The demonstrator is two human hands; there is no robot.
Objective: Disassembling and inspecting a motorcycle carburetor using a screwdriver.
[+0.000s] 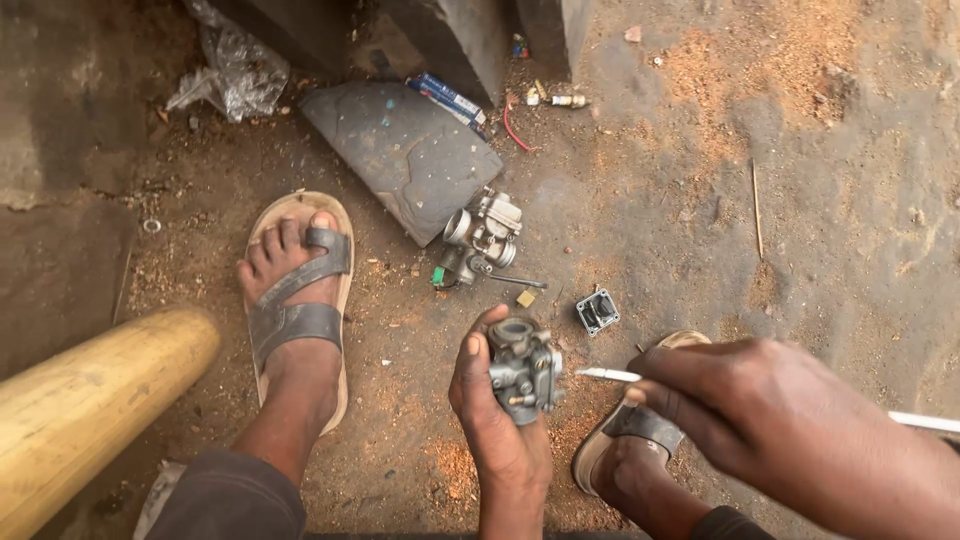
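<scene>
1. The carburetor (524,371) in the left hand (497,420) is dull grey cast metal, grimy.
2. The tool (608,375) pinched by the right hand (770,425) looks like pale, smooth metal.
3. A second carburetor (482,236) on the ground is brighter metal.
4. The ground (800,180) is rough, matt dirt with sawdust.
5. The pole (85,405) is smooth yellow wood.
6. The bag (232,70) is crumpled clear plastic.
7. The sandal (297,300) straps look matt grey.
</scene>
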